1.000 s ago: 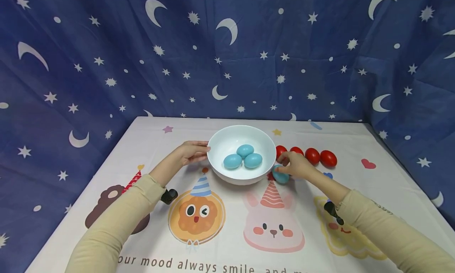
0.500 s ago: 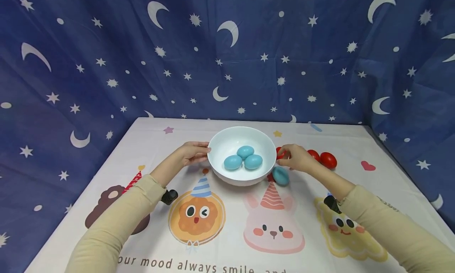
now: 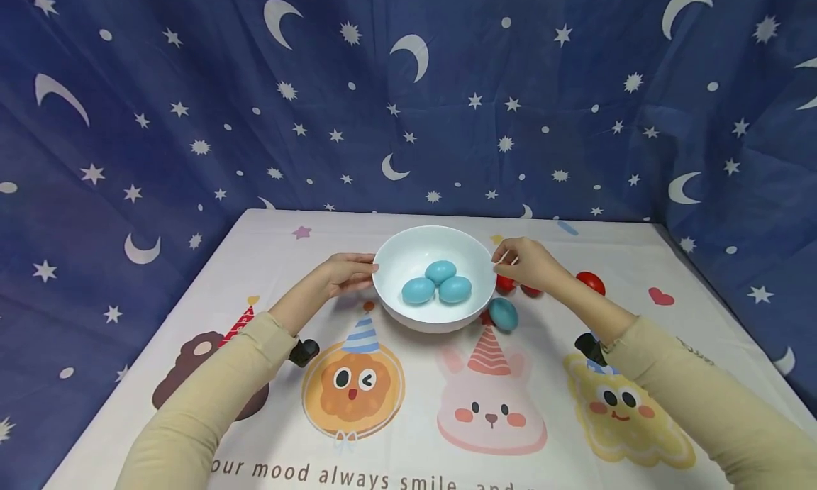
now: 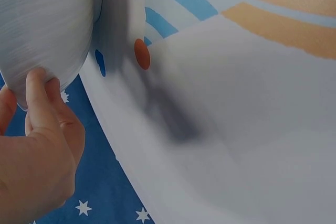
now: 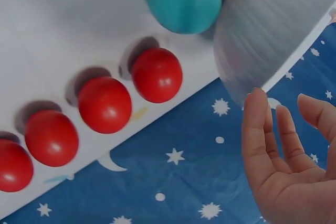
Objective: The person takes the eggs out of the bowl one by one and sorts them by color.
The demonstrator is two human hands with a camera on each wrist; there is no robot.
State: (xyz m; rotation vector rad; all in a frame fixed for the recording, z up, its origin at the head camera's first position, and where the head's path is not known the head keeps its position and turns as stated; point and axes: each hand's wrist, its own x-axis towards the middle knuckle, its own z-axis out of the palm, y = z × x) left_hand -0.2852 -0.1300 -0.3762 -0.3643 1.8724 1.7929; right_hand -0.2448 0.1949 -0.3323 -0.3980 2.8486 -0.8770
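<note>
A white bowl (image 3: 435, 317) stands mid-table with three blue eggs (image 3: 418, 291) in it. At its left side my left hand (image 3: 349, 273) grips the rim, thumb and fingers on either side of the wall in the left wrist view. My right hand (image 3: 528, 264) is at the bowl's right rim. In the right wrist view its fingertips (image 5: 256, 97) are right by the rim, and the thumb is spread apart with nothing in between. Another blue egg (image 3: 503, 314) lies on the table against the bowl's right side, below the right hand.
Several red eggs (image 5: 105, 105) lie in a row on the table to the right of the bowl, partly behind my right hand in the head view. A printed white cloth (image 3: 421, 391) covers the table. A dark blue star curtain (image 3: 408, 107) hangs behind it.
My right hand has come away from the blue egg beside the bowl, passed over the red eggs and moved back to the bowl's right rim. The left hand stays put.
</note>
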